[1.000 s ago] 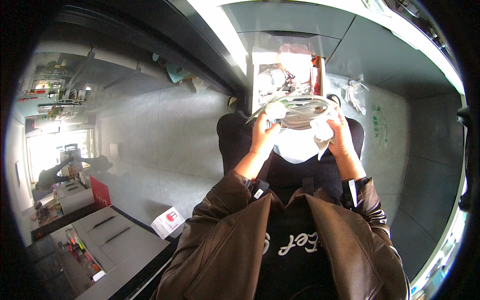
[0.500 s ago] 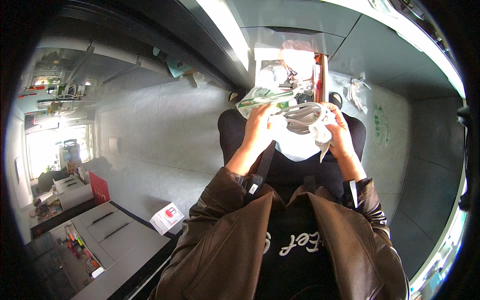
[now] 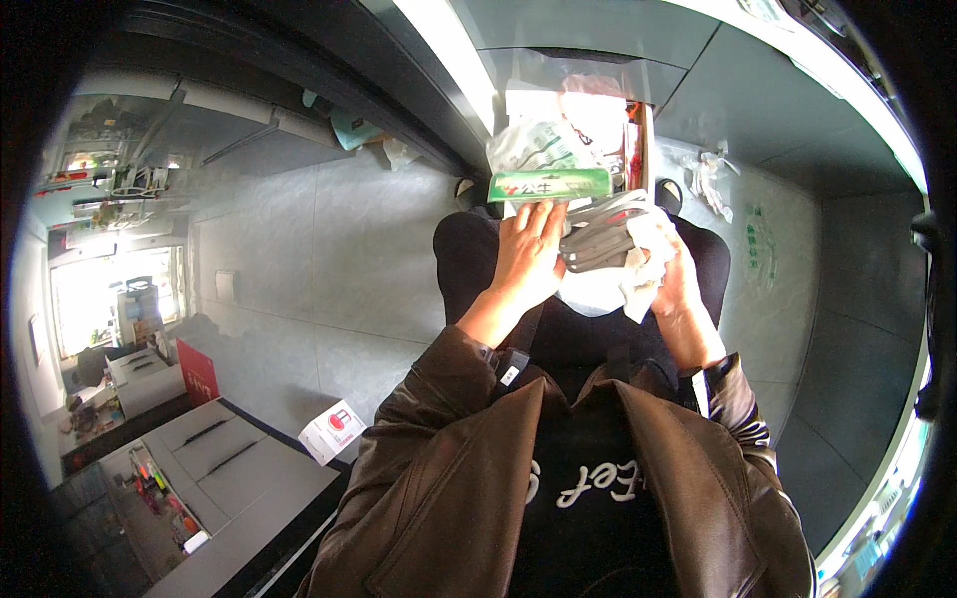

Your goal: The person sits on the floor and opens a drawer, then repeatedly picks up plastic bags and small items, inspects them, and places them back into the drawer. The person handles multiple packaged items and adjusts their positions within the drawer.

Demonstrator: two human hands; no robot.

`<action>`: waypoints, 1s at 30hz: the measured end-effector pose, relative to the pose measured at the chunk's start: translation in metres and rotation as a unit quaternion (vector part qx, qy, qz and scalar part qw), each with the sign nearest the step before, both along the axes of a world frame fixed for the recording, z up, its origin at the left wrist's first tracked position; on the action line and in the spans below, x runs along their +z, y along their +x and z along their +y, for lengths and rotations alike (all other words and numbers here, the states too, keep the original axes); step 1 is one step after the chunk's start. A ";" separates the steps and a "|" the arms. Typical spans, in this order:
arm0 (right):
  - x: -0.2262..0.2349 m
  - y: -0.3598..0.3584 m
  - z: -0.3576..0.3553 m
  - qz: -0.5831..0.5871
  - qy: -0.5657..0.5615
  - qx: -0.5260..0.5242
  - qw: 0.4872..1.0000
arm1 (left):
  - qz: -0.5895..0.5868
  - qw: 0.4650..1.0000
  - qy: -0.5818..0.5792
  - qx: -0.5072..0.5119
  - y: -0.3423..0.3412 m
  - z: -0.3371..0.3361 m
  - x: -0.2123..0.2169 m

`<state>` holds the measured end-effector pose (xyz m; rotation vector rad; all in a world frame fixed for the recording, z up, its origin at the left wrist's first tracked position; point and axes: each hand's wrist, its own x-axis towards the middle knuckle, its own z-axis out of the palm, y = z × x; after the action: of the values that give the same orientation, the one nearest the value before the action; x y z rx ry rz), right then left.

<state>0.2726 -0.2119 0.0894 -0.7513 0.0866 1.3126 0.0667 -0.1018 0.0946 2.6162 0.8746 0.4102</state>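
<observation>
My left hand (image 3: 529, 255) reaches to the left side of a coil of grey-white cable (image 3: 596, 239), its fingers together and stretched forward. Its fingertips meet the lower edge of a clear plastic package with a green printed strip (image 3: 588, 183). My right hand (image 3: 682, 277) is closed round the coil's right side, together with crumpled white wrapping (image 3: 643, 284). The coil and wrapping are above my lap. Whatever lies under my left palm is hidden.
Beyond my hands an open drawer (image 3: 646, 149) holds plastic bags and red items. Crumpled clear plastic (image 3: 710, 184) lies on the floor to the right. At the lower left are a white box (image 3: 332, 433) and another open drawer (image 3: 159, 498) with small items.
The package's green strip has turned from tilted to level and faces up. My left hand has turned with its fingers straighter. The cable coil has tipped and sits slightly lower in my right hand.
</observation>
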 end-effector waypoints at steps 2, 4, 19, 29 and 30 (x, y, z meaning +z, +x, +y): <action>0.006 -0.006 0.004 -0.033 -0.003 0.024 0.999 | 0.006 0.999 -0.031 -0.037 -0.001 -0.005 -0.005; 0.014 -0.011 0.007 -0.047 -0.023 0.012 0.999 | -0.006 0.988 -0.150 -0.040 -0.002 -0.010 -0.012; 0.066 -0.030 0.015 0.040 -0.021 0.058 0.997 | -0.143 0.987 -0.065 0.035 0.016 -0.015 -0.007; 0.064 -0.033 0.012 0.114 0.011 0.096 0.989 | -0.090 0.995 -0.005 0.049 0.007 -0.019 0.008; 0.064 -0.032 0.012 0.154 0.031 0.104 0.982 | -0.072 0.995 0.008 0.063 0.010 -0.022 0.008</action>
<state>0.2408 -0.2003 0.1532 -0.5087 0.2198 1.6187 0.0772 -0.1239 0.1030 2.5170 0.9946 0.6325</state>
